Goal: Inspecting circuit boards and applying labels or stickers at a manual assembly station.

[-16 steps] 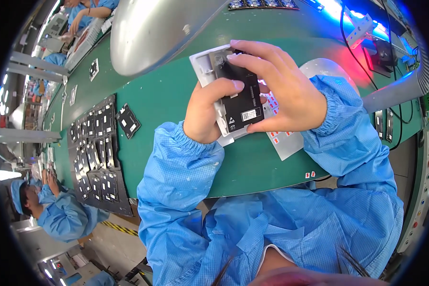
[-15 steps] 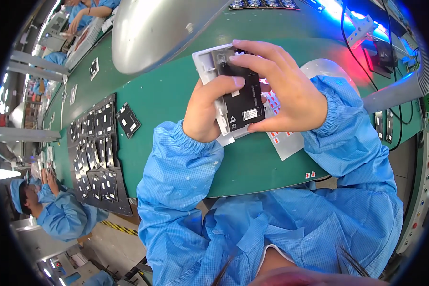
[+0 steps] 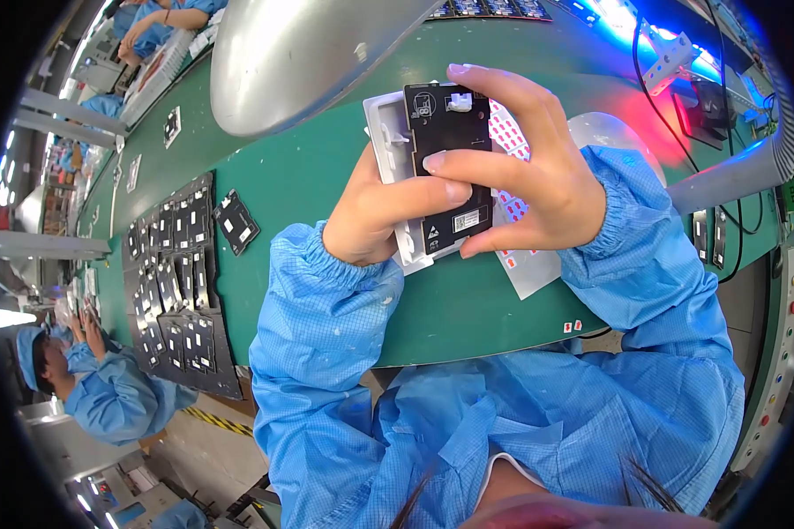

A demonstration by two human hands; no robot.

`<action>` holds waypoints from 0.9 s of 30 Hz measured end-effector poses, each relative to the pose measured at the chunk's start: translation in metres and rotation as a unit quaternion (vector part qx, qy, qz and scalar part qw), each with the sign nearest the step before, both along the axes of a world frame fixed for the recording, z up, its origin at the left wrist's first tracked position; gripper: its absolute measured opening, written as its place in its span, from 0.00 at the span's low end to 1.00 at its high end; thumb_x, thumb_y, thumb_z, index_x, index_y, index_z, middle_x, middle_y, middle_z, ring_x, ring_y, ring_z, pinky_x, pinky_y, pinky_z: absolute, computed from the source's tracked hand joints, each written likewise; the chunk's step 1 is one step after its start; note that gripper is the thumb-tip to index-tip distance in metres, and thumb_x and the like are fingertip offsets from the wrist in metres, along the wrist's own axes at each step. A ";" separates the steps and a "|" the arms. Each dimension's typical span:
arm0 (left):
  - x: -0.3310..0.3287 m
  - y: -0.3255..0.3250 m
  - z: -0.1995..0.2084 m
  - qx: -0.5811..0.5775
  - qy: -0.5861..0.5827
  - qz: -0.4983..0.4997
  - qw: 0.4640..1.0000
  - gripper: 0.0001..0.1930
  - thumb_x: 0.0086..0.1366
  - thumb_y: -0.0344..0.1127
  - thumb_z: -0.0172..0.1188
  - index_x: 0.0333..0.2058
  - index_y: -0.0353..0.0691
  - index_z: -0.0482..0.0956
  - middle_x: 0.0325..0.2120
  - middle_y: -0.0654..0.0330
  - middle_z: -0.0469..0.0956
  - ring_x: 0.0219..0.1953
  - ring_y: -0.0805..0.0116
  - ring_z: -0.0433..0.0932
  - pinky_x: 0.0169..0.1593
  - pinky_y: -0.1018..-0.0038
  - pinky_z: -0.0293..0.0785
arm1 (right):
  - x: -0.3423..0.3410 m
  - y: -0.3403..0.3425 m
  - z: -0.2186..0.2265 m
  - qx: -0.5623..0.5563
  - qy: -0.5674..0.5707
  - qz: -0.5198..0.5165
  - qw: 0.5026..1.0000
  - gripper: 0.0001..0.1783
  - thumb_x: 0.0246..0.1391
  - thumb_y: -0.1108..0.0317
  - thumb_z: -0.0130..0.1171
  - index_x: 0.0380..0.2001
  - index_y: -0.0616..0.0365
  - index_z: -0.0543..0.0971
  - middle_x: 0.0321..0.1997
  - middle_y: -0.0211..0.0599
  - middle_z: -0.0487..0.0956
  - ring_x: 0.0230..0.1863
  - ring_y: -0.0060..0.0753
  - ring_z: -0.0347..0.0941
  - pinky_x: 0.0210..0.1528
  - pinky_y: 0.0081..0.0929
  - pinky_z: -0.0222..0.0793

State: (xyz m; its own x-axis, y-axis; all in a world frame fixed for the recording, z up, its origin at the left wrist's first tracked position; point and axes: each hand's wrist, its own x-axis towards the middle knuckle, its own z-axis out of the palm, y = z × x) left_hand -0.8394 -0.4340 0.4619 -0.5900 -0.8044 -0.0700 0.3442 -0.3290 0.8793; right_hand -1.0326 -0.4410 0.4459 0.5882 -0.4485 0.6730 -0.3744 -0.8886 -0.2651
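Note:
A black circuit board point(image 3: 454, 137) with a white connector near its top and a white label low down lies tilted against a white plastic housing point(image 3: 386, 123). My left hand point(image 3: 362, 207) wraps round the housing from the left, its thumb pressing flat on the board's face. My right hand point(image 3: 551, 172) holds the board from the right. Its thumb is by the lower edge, a bent finger touches the face, and the index finger reaches past the top right corner. My right hand's other fingers are partly hidden. Behind the board lies a sheet of red arrow stickers point(image 3: 529, 269).
Rows of black boards point(image 3: 185, 282) fill a dark mat at left, with one loose board point(image 3: 236, 222) beside it. A grey lamp hood point(image 3: 300, 62) hangs at upper left. Two small stickers point(image 3: 573, 326) lie near the table edge. A co-worker point(image 3: 115, 397) sits at far left.
The board has turned more upright and its upper part shows, with the white connector in view. My right index finger has lifted off its top. The housing has shifted slightly.

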 end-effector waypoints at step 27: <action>-0.002 -0.007 -0.005 -0.088 0.042 -0.052 0.994 0.31 0.38 0.31 0.69 0.44 0.36 0.68 0.37 0.58 0.74 0.41 0.67 0.73 0.46 0.73 0.70 | 0.004 0.002 -0.002 -0.106 0.001 0.020 0.994 0.30 0.28 0.41 0.63 0.38 0.44 0.79 0.56 0.57 0.63 0.53 0.55 0.61 0.51 0.44 0.56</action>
State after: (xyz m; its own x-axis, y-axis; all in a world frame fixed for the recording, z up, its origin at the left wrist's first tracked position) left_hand -0.8413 -0.4407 0.4573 -0.6683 -0.7343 0.1189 0.3913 -0.2112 0.8957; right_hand -1.0285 -0.4392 0.4441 0.6041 -0.2727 0.7488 -0.3373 -0.9388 -0.0698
